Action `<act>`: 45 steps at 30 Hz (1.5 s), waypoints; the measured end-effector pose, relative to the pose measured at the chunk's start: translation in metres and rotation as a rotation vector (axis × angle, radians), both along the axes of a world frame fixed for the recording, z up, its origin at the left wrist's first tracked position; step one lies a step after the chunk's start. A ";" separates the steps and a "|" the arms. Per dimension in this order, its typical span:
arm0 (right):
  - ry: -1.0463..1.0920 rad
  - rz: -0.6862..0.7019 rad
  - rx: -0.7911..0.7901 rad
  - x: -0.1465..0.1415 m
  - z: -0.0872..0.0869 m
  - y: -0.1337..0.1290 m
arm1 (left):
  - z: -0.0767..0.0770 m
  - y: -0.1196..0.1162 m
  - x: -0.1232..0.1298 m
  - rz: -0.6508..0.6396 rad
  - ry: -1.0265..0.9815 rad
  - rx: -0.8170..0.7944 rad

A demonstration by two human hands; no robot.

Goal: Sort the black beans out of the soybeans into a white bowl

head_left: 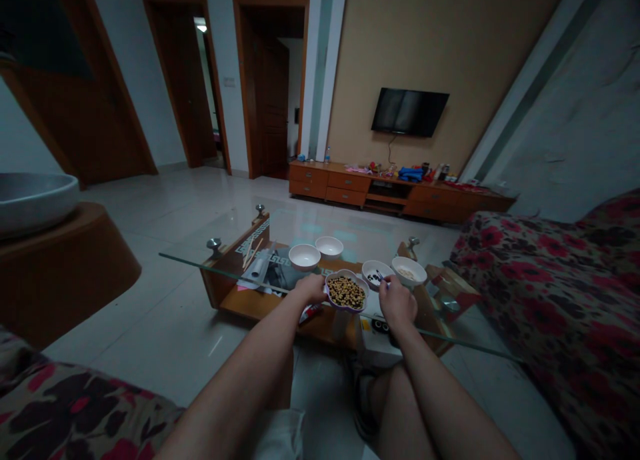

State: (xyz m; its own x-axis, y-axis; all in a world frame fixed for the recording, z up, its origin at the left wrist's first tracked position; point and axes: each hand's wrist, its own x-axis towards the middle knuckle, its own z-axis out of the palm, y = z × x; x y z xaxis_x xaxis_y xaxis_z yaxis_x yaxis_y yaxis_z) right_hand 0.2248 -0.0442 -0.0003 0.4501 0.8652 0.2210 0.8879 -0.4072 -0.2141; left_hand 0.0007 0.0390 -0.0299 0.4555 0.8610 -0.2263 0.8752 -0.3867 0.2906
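Observation:
My left hand (310, 288) is closed on the left edge of a flower-shaped bowl (327, 299) with a purplish outside. Yellowish beans mixed with dark ones (346, 292) fill that bowl. To its right, my right hand (399, 303) pinches a slim dark tool (382, 277), too small to name surely. The tool's tip is over a white bowl (366, 267) holding a few black beans (373, 278). Beside it, another white bowl (419, 271) contains some pale pieces (406, 273). Two more white bowls (304, 248) (329, 241), with nothing visible inside, stand farther back on the left.
All the bowls are on a glass-topped coffee table (190, 260). Papers and sticks (253, 253) lie on its lower shelf, under the glass. A flowered sofa (550, 267) is at the right. A low TV cabinet (345, 182) lines the far wall beneath a television (410, 112).

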 end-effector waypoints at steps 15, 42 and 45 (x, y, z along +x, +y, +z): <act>0.042 -0.048 0.022 -0.003 -0.001 0.001 | 0.001 0.000 0.001 -0.007 0.003 0.004; 0.293 0.774 -0.050 -0.017 -0.027 0.009 | -0.004 0.003 0.001 -0.024 -0.014 0.020; 0.292 0.764 -0.064 -0.017 -0.026 0.009 | -0.002 0.002 0.001 -0.024 -0.007 0.015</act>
State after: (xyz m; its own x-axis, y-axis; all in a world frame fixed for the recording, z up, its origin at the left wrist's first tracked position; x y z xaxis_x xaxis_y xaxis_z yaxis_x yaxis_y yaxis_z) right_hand 0.2074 -0.0357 -0.0266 -0.2370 0.9634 0.1256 0.8374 0.2681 -0.4763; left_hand 0.0020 0.0406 -0.0317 0.4772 0.8532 -0.2105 0.8639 -0.4116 0.2903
